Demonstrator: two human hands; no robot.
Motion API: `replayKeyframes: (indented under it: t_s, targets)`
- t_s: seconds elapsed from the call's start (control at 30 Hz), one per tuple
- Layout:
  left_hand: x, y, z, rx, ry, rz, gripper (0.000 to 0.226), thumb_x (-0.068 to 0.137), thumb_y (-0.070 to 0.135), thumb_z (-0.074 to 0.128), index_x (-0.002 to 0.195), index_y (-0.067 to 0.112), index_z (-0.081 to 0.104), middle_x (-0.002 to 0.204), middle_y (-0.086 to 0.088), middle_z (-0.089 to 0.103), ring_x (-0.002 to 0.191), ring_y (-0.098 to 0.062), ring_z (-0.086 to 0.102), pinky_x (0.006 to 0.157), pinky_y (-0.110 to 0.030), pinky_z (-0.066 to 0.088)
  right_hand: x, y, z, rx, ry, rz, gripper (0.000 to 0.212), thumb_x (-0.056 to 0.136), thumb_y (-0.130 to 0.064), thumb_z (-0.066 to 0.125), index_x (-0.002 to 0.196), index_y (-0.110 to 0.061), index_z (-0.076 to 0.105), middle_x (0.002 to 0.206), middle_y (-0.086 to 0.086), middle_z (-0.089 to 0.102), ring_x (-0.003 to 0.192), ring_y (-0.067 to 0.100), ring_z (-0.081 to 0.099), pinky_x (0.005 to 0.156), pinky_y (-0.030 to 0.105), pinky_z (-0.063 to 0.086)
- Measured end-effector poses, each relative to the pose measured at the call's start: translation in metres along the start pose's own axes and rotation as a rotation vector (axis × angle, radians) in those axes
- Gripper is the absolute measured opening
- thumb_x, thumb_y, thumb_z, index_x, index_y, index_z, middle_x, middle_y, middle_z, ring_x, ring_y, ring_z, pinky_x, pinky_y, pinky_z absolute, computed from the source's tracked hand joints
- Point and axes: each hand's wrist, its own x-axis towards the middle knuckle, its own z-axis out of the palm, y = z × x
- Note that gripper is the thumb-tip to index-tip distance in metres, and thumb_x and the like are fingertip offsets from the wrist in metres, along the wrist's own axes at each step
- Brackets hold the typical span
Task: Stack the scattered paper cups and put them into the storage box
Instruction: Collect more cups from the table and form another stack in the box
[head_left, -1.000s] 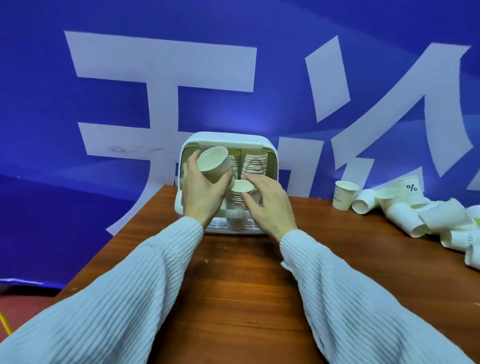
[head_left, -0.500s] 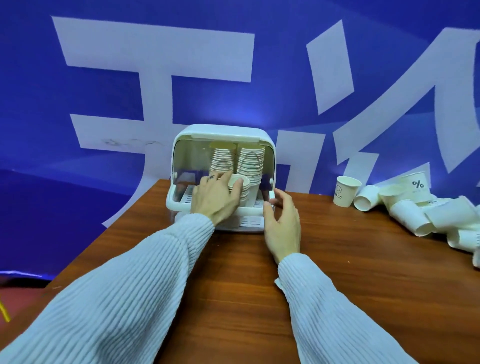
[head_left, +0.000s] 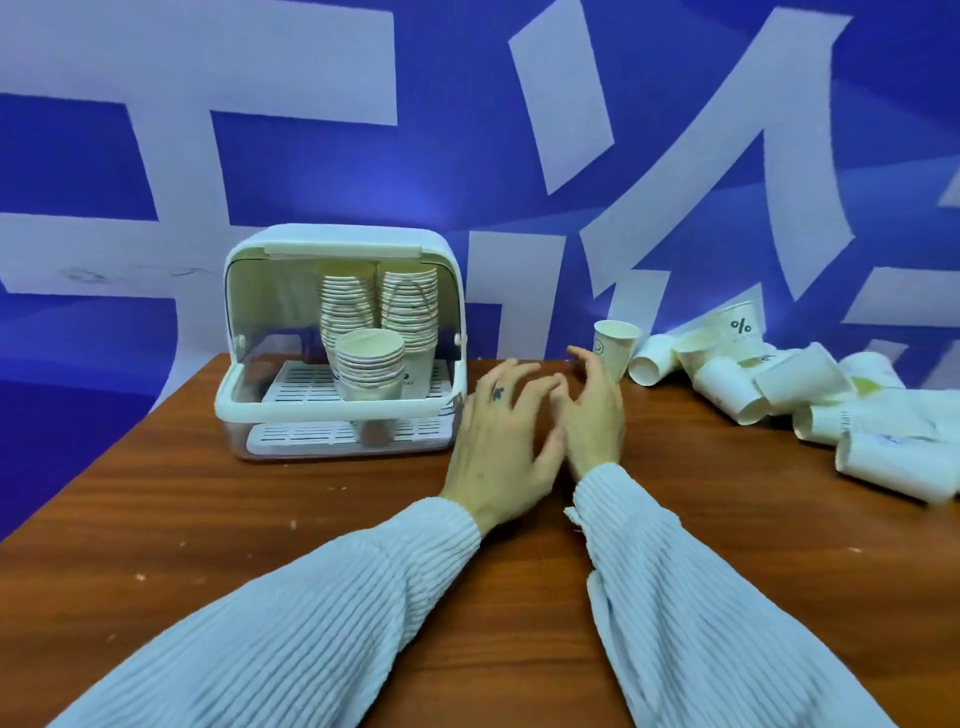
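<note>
The white storage box (head_left: 236, 410) stands open at the table's back left. Inside it are two tall stacks of paper cups (head_left: 382, 306) and a shorter stack (head_left: 370, 371) in front of them. My left hand (head_left: 501, 441) and my right hand (head_left: 592, 410) hover side by side over the table, just right of the box, fingers spread and holding nothing. One cup (head_left: 614, 347) stands upright beyond my right hand. A heap of scattered cups (head_left: 789, 384) lies on its side at the right.
The brown wooden table (head_left: 260, 519) ends at its left edge near the box. A blue wall with large white characters (head_left: 467, 130) rises directly behind the table.
My left hand put its cup onto the short stack in the box, then left the box. Both hands have moved right, toward the scattered cups.
</note>
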Motion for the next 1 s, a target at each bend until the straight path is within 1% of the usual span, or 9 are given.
replayKeyframes:
  t_s: [0.2,0.37,0.5,0.57,0.67,0.73,0.8,0.9,1.0]
  targets:
    - [-0.006,-0.007,0.022,-0.053,-0.106,-0.030,0.055,0.093,0.038,0.057,0.145,0.026,0.047,0.149,0.007,0.043,0.141,-0.013,0.035,0.116,-0.040,0.037,0.054,0.051,-0.020,-0.327,0.030,-0.040,0.037,0.097,-0.019,0.053,0.133,-0.025,0.056,0.132,0.002,0.059,0.113,0.029,0.061,0.085,0.038,0.045]
    - [-0.007,-0.008,0.022,-0.085,-0.135,-0.032,0.055,0.094,0.043,0.052,0.147,0.032,0.043,0.149,0.013,0.037,0.140,-0.006,0.035,0.114,-0.036,0.039,0.094,0.066,-0.005,-0.543,-0.084,-0.049,0.061,0.101,-0.018,0.053,0.158,-0.029,0.032,0.168,-0.002,0.025,0.129,0.035,0.051,0.089,0.047,0.051]
    - [-0.005,-0.012,0.022,-0.090,-0.137,-0.045,0.055,0.094,0.044,0.053,0.148,0.035,0.040,0.149,0.017,0.034,0.140,-0.002,0.033,0.114,-0.034,0.039,0.103,0.074,0.000,-0.599,0.031,-0.101,0.040,0.101,-0.024,0.056,0.141,-0.021,0.053,0.138,0.008,0.052,0.115,0.035,0.058,0.084,0.046,0.051]
    - [-0.006,-0.012,0.021,-0.102,-0.132,-0.058,0.057,0.094,0.040,0.058,0.148,0.034,0.041,0.150,0.016,0.034,0.140,-0.003,0.032,0.115,-0.034,0.038,0.095,0.069,-0.003,-0.483,0.060,-0.073,0.024,0.102,-0.028,0.055,0.122,-0.021,0.066,0.124,0.002,0.061,0.106,0.024,0.058,0.080,0.037,0.047]
    - [-0.004,-0.011,0.020,-0.090,-0.097,-0.092,0.071,0.089,0.040,0.067,0.152,0.033,0.036,0.155,0.010,0.030,0.145,-0.009,0.028,0.120,-0.036,0.031,0.070,0.047,-0.007,0.059,0.051,0.043,0.011,0.096,-0.019,0.061,0.093,-0.024,0.070,0.096,-0.007,0.068,0.086,0.006,0.059,0.073,0.025,0.045]
    - [-0.003,-0.010,0.020,-0.040,-0.083,-0.119,0.088,0.084,0.046,0.073,0.157,0.033,0.026,0.161,0.005,0.023,0.150,-0.015,0.021,0.122,-0.037,0.027,0.050,0.030,-0.011,0.401,-0.066,0.077,0.020,0.092,-0.013,0.061,0.074,-0.022,0.065,0.070,-0.009,0.062,0.064,0.004,0.054,0.061,0.020,0.043]
    - [-0.003,-0.011,0.020,-0.029,-0.110,-0.165,0.101,0.082,0.049,0.076,0.159,0.034,0.014,0.164,0.005,0.017,0.150,-0.017,0.023,0.118,-0.036,0.030,0.028,0.017,-0.012,0.570,-0.243,0.114,0.023,0.089,-0.022,0.059,0.067,-0.018,0.063,0.062,-0.004,0.055,0.055,0.009,0.046,0.053,0.022,0.038]
    - [-0.004,-0.017,0.021,-0.067,-0.140,-0.241,0.093,0.088,0.039,0.073,0.160,0.030,0.016,0.159,0.007,0.026,0.141,-0.018,0.040,0.108,-0.035,0.040,0.011,0.008,-0.011,0.493,-0.247,0.154,0.036,0.102,-0.035,0.057,0.080,-0.008,0.068,0.060,-0.005,0.058,0.053,0.009,0.050,0.055,0.025,0.042]
    - [-0.005,-0.021,0.020,-0.109,-0.123,-0.267,0.080,0.089,0.030,0.068,0.157,0.028,0.027,0.152,0.007,0.036,0.134,-0.018,0.045,0.105,-0.033,0.039,0.023,0.018,-0.023,0.187,0.085,0.103,0.020,0.103,-0.032,0.056,0.102,-0.024,0.074,0.090,-0.013,0.072,0.083,0.006,0.063,0.080,0.029,0.050]
